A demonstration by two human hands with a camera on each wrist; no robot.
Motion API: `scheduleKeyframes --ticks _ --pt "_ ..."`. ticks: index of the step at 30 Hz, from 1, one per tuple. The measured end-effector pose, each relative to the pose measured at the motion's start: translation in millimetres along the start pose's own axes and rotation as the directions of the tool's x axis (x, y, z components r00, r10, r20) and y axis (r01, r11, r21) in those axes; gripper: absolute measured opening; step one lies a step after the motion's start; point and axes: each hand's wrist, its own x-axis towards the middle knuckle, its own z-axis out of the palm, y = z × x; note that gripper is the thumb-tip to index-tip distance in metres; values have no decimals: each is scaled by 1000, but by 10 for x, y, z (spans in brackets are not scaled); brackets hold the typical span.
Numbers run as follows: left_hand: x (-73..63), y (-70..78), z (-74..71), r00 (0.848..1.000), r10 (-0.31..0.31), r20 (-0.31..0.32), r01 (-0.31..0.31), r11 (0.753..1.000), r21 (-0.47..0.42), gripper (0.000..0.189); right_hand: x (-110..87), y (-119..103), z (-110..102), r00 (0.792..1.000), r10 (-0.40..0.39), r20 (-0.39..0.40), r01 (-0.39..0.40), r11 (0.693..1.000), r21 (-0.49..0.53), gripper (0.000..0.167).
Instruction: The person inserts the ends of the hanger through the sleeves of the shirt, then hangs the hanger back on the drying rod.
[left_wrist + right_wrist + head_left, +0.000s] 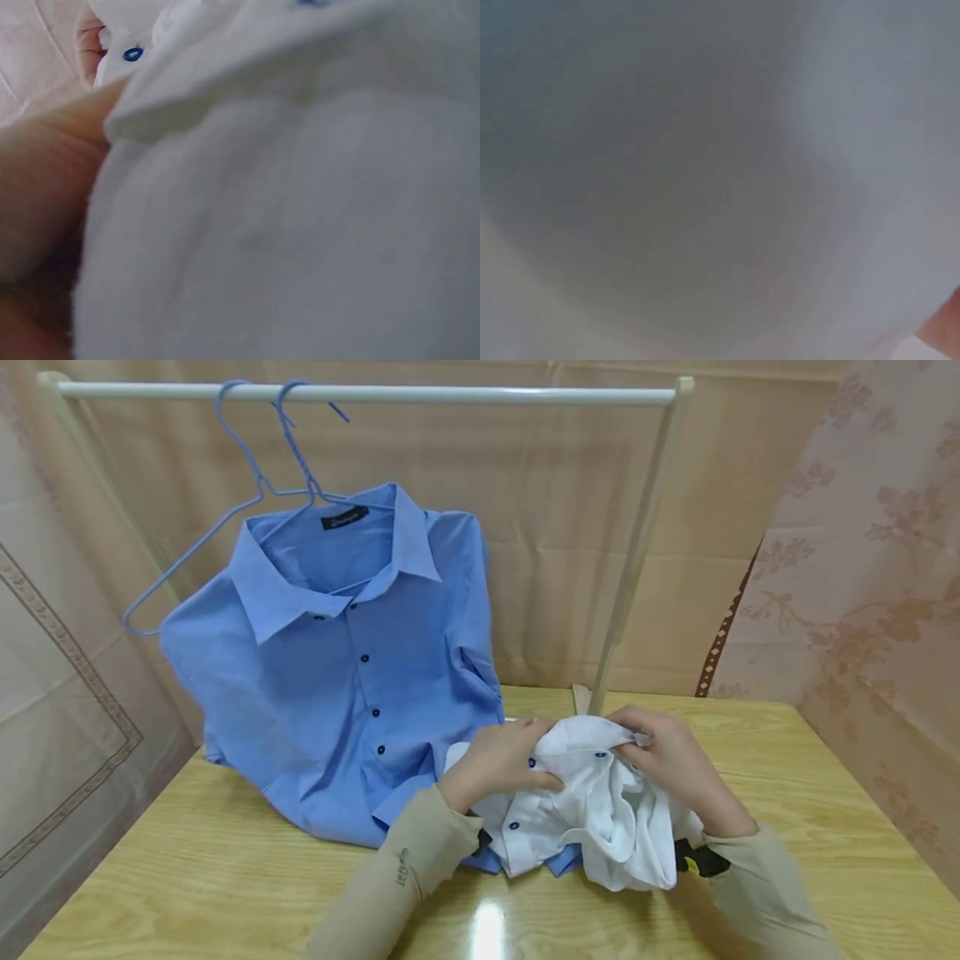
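Observation:
A crumpled white shirt [570, 810] with dark blue buttons is bunched between both hands, low over the table. On its left side my left hand [506, 760] grips the cloth, thumb in front near a button. My right hand [667, 752] pinches the upper right edge of the same shirt. In the left wrist view white fabric [285, 225] fills most of the picture, beside part of the left hand [45, 195]. Blurred white cloth [705, 187] covers nearly all of the right wrist view, hiding the right fingers' hold.
A blue shirt [315, 693] hangs on a blue hanger [300, 452], its lower part on the wooden table [225, 885]. Left of it, another blue hanger [187, 556] hangs from the white rail [450, 395]. The rack's right post [630, 568] stands behind the right hand.

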Motion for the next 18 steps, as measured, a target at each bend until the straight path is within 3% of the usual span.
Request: scheduleKeyframes --ticks 5,10,13,18 --pt "69 -17 115 994 -61 -89 60 998 -15 49 -9 27 14 999 31 10 -31 1000 0 25" --pt "111 -52 169 972 -156 -174 148 987 -57 39 -3 5 -19 994 96 45 -98 995 25 40" --pt "120 -79 167 952 -222 -211 202 973 -109 32 -7 -52 -79 994 113 -3 -113 993 38 43" --pt "128 -142 159 919 -316 -238 262 937 -232 24 -43 -224 -185 988 104 -116 -104 995 8 23"
